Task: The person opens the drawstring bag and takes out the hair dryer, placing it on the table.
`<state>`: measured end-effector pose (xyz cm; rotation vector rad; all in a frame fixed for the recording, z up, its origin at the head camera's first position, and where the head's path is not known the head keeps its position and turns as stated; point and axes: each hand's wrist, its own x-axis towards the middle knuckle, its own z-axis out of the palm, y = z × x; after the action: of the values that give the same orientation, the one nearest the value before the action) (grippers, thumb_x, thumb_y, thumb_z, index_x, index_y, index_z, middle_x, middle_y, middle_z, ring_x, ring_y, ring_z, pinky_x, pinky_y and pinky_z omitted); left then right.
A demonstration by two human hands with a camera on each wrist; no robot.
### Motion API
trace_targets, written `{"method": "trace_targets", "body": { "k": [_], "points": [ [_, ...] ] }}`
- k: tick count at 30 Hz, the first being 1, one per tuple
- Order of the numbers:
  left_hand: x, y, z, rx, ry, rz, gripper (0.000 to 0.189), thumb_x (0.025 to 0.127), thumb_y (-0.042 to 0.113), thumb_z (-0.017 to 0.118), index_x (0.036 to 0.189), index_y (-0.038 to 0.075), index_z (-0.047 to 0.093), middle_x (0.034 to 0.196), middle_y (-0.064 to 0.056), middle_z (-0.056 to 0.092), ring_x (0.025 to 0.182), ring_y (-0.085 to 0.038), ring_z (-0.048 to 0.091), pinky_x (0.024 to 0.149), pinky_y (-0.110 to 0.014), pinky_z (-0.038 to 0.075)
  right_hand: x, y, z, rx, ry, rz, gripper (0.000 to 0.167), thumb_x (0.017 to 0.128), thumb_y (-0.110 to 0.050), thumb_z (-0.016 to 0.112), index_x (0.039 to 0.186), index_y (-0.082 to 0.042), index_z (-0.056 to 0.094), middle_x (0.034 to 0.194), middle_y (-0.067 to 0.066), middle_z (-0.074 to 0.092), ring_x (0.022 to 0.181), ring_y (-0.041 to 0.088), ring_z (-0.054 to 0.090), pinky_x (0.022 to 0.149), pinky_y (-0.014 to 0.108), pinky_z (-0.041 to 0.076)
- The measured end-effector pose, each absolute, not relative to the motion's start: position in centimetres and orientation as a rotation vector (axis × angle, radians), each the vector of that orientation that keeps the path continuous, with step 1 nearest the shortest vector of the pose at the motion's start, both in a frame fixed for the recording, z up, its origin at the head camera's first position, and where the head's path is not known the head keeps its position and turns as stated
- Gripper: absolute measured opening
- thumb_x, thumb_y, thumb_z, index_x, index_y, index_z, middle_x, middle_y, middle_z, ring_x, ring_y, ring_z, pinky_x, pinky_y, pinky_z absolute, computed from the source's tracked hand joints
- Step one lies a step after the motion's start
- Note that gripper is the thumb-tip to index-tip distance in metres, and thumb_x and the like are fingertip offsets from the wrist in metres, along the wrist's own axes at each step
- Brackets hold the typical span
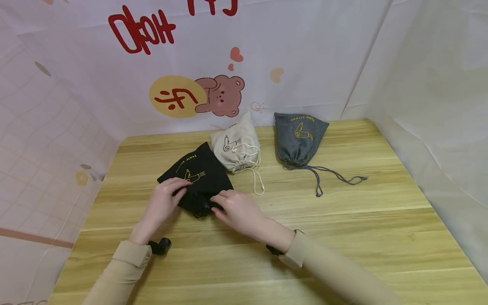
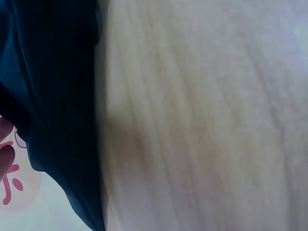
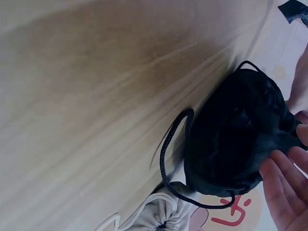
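A black drawstring bag point(image 1: 207, 167) with a yellow hair dryer print lies on the table, its mouth toward me. My left hand point(image 1: 162, 201) pinches the bag's left side near the mouth. On the opposite side, my right hand point(image 1: 240, 212) holds the edge of the mouth between thumb and fingers. The right wrist view shows the bag's mouth point(image 3: 240, 139) spread wide, dark inside, with a loop of black cord point(image 3: 166, 159) hanging out. In the left wrist view, dark cloth point(image 2: 57, 106) fills the left side and only fingertips point(image 2: 6, 159) show.
A beige drawstring bag point(image 1: 238, 148) lies right beside the black one, its white cord trailing forward. Farther right is a grey drawstring bag point(image 1: 299, 137) with long cords. The wooden table point(image 1: 343, 237) meets a printed cloth backdrop point(image 1: 305, 55) behind.
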<state>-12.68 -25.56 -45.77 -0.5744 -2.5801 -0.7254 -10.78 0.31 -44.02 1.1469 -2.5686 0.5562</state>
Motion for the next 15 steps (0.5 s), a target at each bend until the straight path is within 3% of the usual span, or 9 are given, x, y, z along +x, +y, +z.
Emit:
{"method": "trace_targets", "body": {
  "k": [9, 15],
  "points": [
    [-12.8, -25.6, -45.2, -0.554, -2.560, -0.721, 0.019, 0.087, -0.008, 0.079, 0.104, -0.001, 0.081, 0.100, -0.016, 0.080, 0.095, -0.035, 0.077, 0.084, -0.050, 0.062, -12.2, -0.3, -44.1, 1.073, -2.544, 0.551, 0.030, 0.096, -0.019, 0.077, 0.123, -0.007, 0.074, 0.118, 0.008, 0.077, 0.109, 0.023, 0.074, 0.092, 0.035, 0.063],
    [-12.8, -25.5, -45.0, -0.522, -2.553, -0.717, 0.017, 0.087, -0.006, 0.080, 0.103, -0.001, 0.081, 0.100, -0.016, 0.080, 0.095, -0.036, 0.077, 0.085, -0.051, 0.062, -12.7, -0.7, -44.4, 0.991, -2.609, 0.466, 0.036, 0.094, -0.027, 0.079, 0.124, -0.008, 0.071, 0.112, 0.007, 0.074, 0.104, 0.022, 0.073, 0.083, 0.034, 0.063]
  ]
}}
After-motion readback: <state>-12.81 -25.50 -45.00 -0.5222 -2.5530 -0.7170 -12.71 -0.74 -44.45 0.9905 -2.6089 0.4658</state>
